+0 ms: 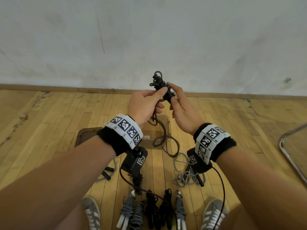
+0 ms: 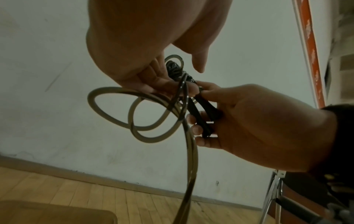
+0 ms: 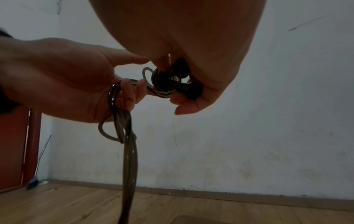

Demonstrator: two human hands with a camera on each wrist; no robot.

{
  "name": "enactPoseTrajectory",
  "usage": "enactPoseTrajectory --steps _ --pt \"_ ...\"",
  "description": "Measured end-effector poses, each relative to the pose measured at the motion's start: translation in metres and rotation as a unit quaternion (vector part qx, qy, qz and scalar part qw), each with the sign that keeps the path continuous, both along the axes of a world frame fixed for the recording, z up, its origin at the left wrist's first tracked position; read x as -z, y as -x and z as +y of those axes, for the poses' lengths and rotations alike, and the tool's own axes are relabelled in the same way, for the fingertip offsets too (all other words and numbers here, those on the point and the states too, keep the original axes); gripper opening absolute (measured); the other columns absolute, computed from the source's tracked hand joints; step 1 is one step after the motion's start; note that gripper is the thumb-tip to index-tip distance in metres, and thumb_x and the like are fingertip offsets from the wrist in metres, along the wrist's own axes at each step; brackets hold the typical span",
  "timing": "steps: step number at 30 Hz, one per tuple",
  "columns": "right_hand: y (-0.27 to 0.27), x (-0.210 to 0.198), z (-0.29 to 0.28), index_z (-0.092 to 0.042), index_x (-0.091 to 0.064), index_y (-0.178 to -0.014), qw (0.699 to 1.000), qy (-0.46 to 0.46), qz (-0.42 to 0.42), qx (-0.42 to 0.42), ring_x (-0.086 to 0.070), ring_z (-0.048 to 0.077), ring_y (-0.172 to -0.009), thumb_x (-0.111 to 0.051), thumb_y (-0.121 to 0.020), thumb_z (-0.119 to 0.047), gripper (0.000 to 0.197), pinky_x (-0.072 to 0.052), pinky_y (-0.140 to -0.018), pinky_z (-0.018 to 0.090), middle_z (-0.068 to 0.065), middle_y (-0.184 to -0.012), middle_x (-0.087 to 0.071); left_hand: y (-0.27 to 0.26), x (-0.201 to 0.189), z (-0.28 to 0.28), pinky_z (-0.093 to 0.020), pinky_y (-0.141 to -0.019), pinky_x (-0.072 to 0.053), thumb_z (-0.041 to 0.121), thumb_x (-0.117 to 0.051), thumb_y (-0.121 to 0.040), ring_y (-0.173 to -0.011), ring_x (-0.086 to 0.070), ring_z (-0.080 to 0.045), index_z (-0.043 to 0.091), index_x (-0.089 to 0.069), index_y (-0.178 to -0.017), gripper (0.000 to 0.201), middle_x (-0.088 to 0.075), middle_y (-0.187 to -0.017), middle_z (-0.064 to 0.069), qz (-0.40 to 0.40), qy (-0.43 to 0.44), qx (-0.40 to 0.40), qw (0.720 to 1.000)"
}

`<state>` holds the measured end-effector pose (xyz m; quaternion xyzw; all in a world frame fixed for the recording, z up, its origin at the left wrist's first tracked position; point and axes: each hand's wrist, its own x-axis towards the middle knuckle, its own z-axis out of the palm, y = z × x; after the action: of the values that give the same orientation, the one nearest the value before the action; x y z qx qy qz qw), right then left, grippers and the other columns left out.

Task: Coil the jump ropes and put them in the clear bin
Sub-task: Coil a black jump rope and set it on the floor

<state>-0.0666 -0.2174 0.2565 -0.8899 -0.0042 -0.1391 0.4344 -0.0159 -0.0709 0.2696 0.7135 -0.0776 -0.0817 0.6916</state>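
Both hands clamp black jump rope (image 1: 162,87) | left hand (image 1: 146,105) | right hand (image 1: 181,108) | handles mostly hidden | clear bin (image 1: 167,127) partly covered

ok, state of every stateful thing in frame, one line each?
black jump rope: partly wound on its handles, tail hanging loose
left hand: holds the loose rope
right hand: grips the handles
clear bin: open, on floor below the hands
coiled ropes: wound, lying on floor
grey rope: uncoiled, tangled on floor
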Motion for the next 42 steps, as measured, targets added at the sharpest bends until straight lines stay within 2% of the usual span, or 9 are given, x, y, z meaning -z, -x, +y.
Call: enactPoseTrajectory --steps 4,9,14,21,25,28,35,39,42 --pt "-0.004 -0.001 0.000 -0.034 -0.035 -0.152 1.000 -0.027 0.007 -0.003 -0.053 -0.017 -0.080 -0.033 -0.110 -0.021 0.044 -0.042 -0.076 0.021 -0.023 -0.098 -0.056 0.000 0.002 -0.002 -0.037 -0.077 -0.061 0.054 -0.080 -0.082 -0.062 -0.073 -0.014 0.025 -0.074 -0.101 0.035 -0.077 -0.073 0.001 -0.014 -0.025 -0.008 1.000" --pt "0.000 -0.003 0.003 -0.031 -0.033 -0.154 1.000 0.004 -0.009 -0.007 -0.052 -0.007 -0.060 -0.035 -0.111 -0.025 0.044 -0.037 -0.057 0.011 -0.022 -0.076 -0.051 -0.001 0.004 -0.001 -0.029 -0.068 -0.056 0.049 -0.084 -0.079 -0.059 -0.071 -0.010 0.024 -0.069 -0.104 0.038 -0.077 -0.073 0.003 -0.036 -0.049 -0.015 0.998" --pt "-0.002 0.003 0.004 -0.034 -0.026 -0.158 0.999 -0.035 -0.010 -0.013 -0.051 -0.004 -0.071 -0.025 -0.112 -0.026 0.047 -0.042 -0.069 0.017 -0.025 -0.092 -0.053 -0.002 0.006 -0.002 -0.029 -0.067 -0.054 0.044 -0.074 -0.091 -0.061 -0.072 -0.011 0.023 -0.069 -0.108 0.028 -0.076 -0.074 0.001 -0.038 -0.039 -0.015 0.998" --pt "-0.003 -0.001 0.000 -0.039 -0.022 -0.158 0.993 -0.113 0.019 0.006 -0.060 0.006 -0.084 -0.043 -0.109 -0.027 0.055 -0.054 -0.078 0.021 0.003 -0.099 -0.063 -0.003 0.007 0.000 -0.037 -0.077 -0.061 0.044 -0.073 -0.092 -0.066 -0.073 -0.014 0.025 -0.070 -0.115 0.030 -0.077 -0.075 0.002 -0.044 -0.039 0.005 0.998" --pt "-0.004 0.000 -0.003 -0.026 -0.027 -0.160 0.994 -0.099 0.035 0.029 -0.065 0.020 -0.087 -0.053 -0.105 -0.027 0.061 -0.057 -0.091 0.043 0.004 -0.101 -0.065 -0.006 0.009 0.001 -0.043 -0.081 -0.062 0.048 -0.074 -0.090 -0.068 -0.075 -0.012 0.025 -0.069 -0.118 0.037 -0.077 -0.073 0.004 -0.054 -0.075 -0.005 0.996" --pt "-0.006 0.004 -0.005 -0.024 -0.028 -0.160 0.996 -0.063 0.040 0.044 -0.067 0.025 -0.096 -0.056 -0.103 -0.032 0.063 -0.056 -0.093 0.049 0.007 -0.105 -0.066 -0.007 0.010 0.002 -0.040 -0.077 -0.062 0.045 -0.075 -0.090 -0.065 -0.073 -0.008 0.024 -0.069 -0.119 0.036 -0.074 -0.067 0.003 -0.051 -0.089 -0.009 0.995" --pt "-0.001 -0.003 -0.002 -0.019 -0.033 -0.158 0.993 0.084 0.021 0.084 -0.059 0.018 -0.114 -0.059 -0.101 -0.034 0.064 -0.042 -0.091 0.025 0.004 -0.126 -0.062 -0.001 0.008 0.000 -0.033 -0.078 -0.061 0.023 -0.075 -0.092 -0.059 -0.066 -0.008 0.019 -0.078 -0.091 0.005 -0.068 -0.062 0.002 0.012 -0.028 -0.004 1.000" --pt "-0.004 -0.005 0.001 -0.017 -0.039 -0.156 0.986 0.136 -0.005 0.097 -0.051 0.010 -0.103 -0.063 -0.099 -0.030 0.063 -0.034 -0.084 0.018 0.001 -0.118 -0.056 0.002 0.003 -0.004 -0.032 -0.076 -0.058 0.036 -0.076 -0.090 -0.058 -0.065 -0.007 0.019 -0.081 -0.087 0.017 -0.067 -0.061 0.002 0.016 -0.013 -0.016 1.000" --pt "-0.004 -0.006 0.004 -0.021 -0.049 -0.149 0.990 0.107 -0.039 0.083 -0.054 0.010 -0.099 -0.069 -0.094 -0.027 0.059 -0.043 -0.084 0.023 -0.003 -0.112 -0.057 0.003 0.001 -0.005 -0.024 -0.068 -0.050 0.047 -0.076 -0.088 -0.054 -0.058 -0.007 0.017 -0.081 -0.086 0.030 -0.060 -0.056 0.001 0.019 -0.003 -0.030 0.999"
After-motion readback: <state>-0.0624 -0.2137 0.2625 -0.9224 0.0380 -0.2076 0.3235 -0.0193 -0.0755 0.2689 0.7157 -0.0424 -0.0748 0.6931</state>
